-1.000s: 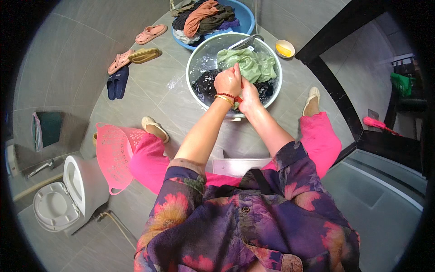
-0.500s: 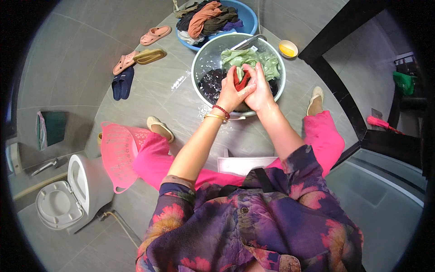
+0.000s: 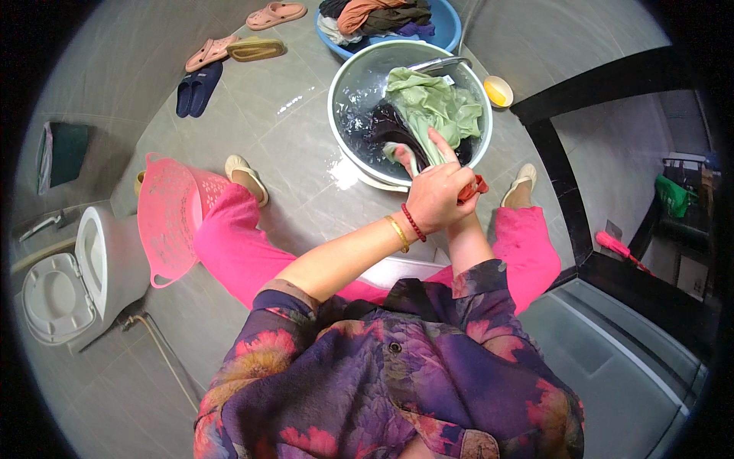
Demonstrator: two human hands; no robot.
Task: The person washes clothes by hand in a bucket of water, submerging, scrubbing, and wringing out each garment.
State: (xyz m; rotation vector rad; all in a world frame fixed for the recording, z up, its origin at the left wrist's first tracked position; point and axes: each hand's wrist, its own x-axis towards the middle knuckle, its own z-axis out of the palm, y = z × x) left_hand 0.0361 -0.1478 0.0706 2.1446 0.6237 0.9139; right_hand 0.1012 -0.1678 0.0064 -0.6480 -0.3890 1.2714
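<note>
A light green garment (image 3: 432,103) lies wet in the large pale green basin (image 3: 336,130), and part of it stretches up toward my hands over the near rim. My left hand (image 3: 440,195), with a red bead bracelet and gold bangle at its wrist, is closed around a red cloth (image 3: 474,188) that pokes out on its right. Behind it, mostly covered, my right hand (image 3: 404,158) grips a fold of the green garment; only some fingers show. Dark clothing (image 3: 390,126) soaks in the basin water beside the green garment.
A blue basin (image 3: 451,30) heaped with clothes stands behind. A bowl with something yellow (image 3: 498,92) sits to the right. Slippers (image 3: 200,88) lie at the far left, with a pink basket (image 3: 172,222) and a toilet (image 3: 115,260) nearer. A metal handle (image 3: 440,64) crosses the basin's far rim.
My hands have come back from over the basin to its near rim, the left crossing over the right. The green garment is now drawn out toward me, and the view has shifted.
</note>
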